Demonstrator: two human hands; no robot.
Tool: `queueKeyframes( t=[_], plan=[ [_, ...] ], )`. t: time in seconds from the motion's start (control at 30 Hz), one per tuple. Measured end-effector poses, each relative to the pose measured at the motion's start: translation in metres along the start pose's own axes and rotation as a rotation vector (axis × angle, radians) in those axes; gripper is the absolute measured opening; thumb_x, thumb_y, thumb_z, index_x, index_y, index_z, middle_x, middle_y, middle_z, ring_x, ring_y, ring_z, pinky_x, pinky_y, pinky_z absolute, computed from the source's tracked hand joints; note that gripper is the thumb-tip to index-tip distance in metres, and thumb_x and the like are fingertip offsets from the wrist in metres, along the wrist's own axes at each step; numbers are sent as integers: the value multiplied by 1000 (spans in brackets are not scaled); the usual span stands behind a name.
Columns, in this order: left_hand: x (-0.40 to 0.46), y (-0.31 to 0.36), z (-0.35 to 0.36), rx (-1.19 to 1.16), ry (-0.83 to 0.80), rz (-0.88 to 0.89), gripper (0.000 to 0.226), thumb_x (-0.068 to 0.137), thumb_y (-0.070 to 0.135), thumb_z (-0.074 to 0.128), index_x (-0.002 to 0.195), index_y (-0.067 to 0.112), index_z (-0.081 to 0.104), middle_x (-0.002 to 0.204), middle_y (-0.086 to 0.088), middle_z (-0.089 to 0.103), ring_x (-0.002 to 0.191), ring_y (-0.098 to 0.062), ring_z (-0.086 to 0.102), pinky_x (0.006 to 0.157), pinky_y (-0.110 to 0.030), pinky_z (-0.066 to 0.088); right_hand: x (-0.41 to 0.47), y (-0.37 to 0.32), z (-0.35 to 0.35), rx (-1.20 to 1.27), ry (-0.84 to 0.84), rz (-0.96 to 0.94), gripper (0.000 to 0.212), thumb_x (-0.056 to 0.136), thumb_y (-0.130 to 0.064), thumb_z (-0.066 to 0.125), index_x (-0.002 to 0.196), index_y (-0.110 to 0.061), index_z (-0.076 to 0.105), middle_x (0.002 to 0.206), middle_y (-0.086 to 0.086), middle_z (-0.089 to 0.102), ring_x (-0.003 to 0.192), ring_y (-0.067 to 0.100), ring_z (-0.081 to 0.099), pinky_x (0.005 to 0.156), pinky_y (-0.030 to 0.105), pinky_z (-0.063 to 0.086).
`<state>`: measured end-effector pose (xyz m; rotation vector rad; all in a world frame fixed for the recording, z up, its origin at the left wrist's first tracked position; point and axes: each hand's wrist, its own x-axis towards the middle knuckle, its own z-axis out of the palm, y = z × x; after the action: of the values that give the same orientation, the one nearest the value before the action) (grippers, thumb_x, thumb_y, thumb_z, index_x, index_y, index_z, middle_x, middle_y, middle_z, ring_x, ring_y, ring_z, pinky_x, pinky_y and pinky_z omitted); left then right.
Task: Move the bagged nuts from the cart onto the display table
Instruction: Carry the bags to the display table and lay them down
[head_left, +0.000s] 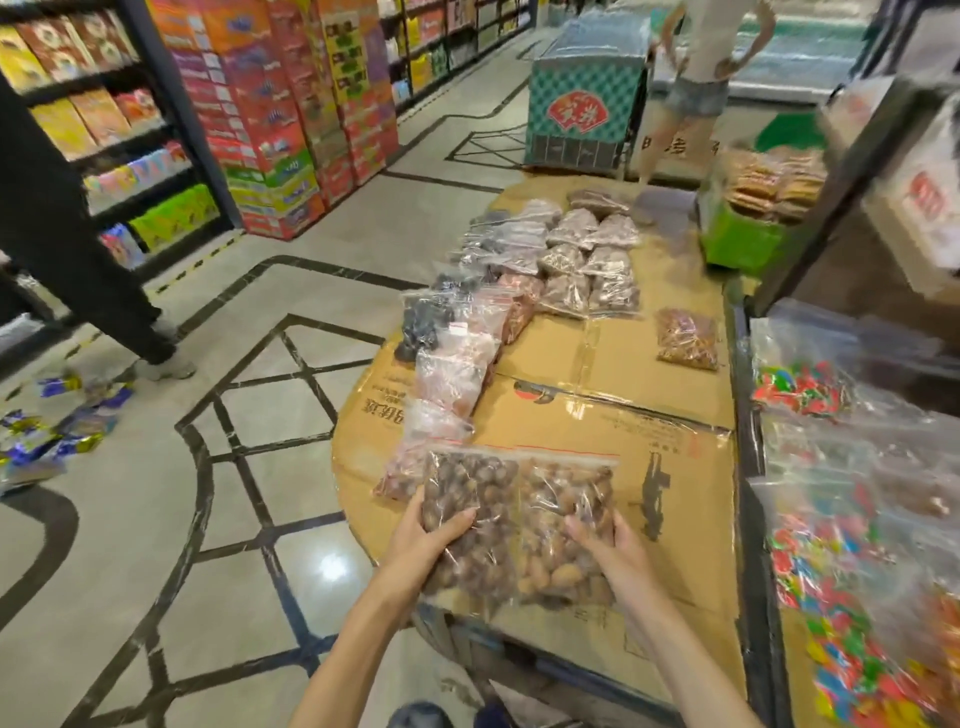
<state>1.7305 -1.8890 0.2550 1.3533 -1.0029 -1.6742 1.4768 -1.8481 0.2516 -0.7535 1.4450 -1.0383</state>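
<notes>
Far left of the cardboard-covered counter (613, 358), a person's dark trouser leg (67, 249) stands on the tiled floor (218, 519), with blue and gold wrappers (52, 431) strewn beside it. Behind them stand shelves of boxed goods (104, 119) and a stack of red cartons (270, 104).

Along the counter's left edge a row of clear bags (457, 364) holding pinkish and dark contents runs away from you. Your left hand (431, 535) grips the darker bag of nuts (467, 525) at the counter's near left corner: the thumb lies curled over the bag's front and the fingers (415, 512) wrap its left side. Just to the right and touching it, your right hand (608, 545) holds the paler bag of nuts (561, 519), thumb on the front and fingers (621, 525) curled round its right edge. Both bags lie at the counter's near edge; whether they rest flat on the cardboard or are partly lifted, you cannot tell.

Further back on the counter sits a block of bagged brown nuts (592, 265) in two columns, and right of that a single bag of reddish-brown pieces (685, 338). Beyond the counter's far end stands a green patterned freezer case (582, 98), with a second person (696, 78) next to it. Right of the counter, bags of brightly coloured sweets (831, 545) are piled up.
</notes>
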Motion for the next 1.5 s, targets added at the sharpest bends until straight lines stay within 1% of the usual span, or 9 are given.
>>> queueKeyframes(
  t=[0.17, 0.4, 0.47, 0.6, 0.7, 0.93, 1.1, 1.23, 1.5],
  plan=[
    [68, 23, -7, 64, -87, -5, 57, 88, 19, 83, 138, 25, 58, 119, -1, 78, 108, -23, 76, 97, -51, 59, 41, -10, 12, 21, 137, -3, 137, 53, -85, 86, 165, -29, 31, 162, 1, 49, 145, 25, 51, 121, 57, 40],
    [155, 54, -2, 152, -185, -22, 57, 87, 28, 85, 133, 38, 55, 124, 7, 76, 108, -13, 75, 92, -45, 62, 80, -35, 25, 77, 285, -13, 134, 51, -83, 88, 164, -33, 35, 157, -8, 54, 143, 20, 54, 123, 55, 38],
    [181, 61, 5, 198, -216, -6, 64, 84, 38, 86, 139, 36, 53, 131, 9, 72, 113, -6, 72, 101, -41, 57, 88, -45, 26, 75, 302, 3, 126, 54, -81, 87, 161, -36, 39, 153, -14, 57, 142, 16, 54, 125, 53, 36],
    [229, 73, 30, 218, -263, -15, 51, 95, 17, 76, 138, 27, 50, 120, 10, 71, 88, 10, 72, 68, -12, 56, 113, -59, 15, 89, 348, 39, 82, 69, -73, 86, 141, -44, 60, 133, -19, 72, 131, 12, 63, 121, 49, 40],
    [270, 79, 47, 245, -257, -26, 55, 93, 19, 78, 142, 22, 52, 117, 4, 76, 94, -2, 76, 74, -20, 61, 133, -72, 5, 116, 360, 90, 56, 79, -56, 83, 129, -52, 58, 130, -19, 70, 125, 9, 64, 112, 42, 43],
    [367, 89, 91, 336, -230, -29, 63, 93, 22, 79, 147, 17, 46, 127, -6, 70, 90, -3, 73, 65, -11, 54, 191, -68, -31, 213, 368, 99, 71, 90, -38, 80, 147, -43, 37, 122, -19, 64, 112, 4, 64, 103, 36, 48],
    [409, 96, 122, 450, -234, 23, 60, 95, 25, 77, 142, 29, 40, 127, 7, 62, 119, -13, 60, 83, -7, 47, 219, -74, -41, 174, 354, 168, 83, 72, -57, 92, 143, -41, 51, 121, -18, 74, 115, 6, 69, 111, 38, 48],
    [417, 79, 128, 739, -177, 175, 94, 92, 52, 73, 163, 21, 19, 165, -4, 36, 152, -24, 34, 125, -46, 30, 236, -73, -47, 147, 391, 186, 72, 88, -38, 82, 151, -39, 47, 117, -23, 67, 115, 11, 66, 113, 41, 47],
    [404, 41, 127, 1393, -102, 451, 73, 103, 66, 24, 167, 35, 7, 175, -7, -11, 159, -32, -20, 129, -59, 7, 266, -75, -58, 55, 377, 155, 102, 79, -66, 84, 162, -30, 38, 150, -12, 58, 138, 17, 58, 121, 48, 39]
  ],
)
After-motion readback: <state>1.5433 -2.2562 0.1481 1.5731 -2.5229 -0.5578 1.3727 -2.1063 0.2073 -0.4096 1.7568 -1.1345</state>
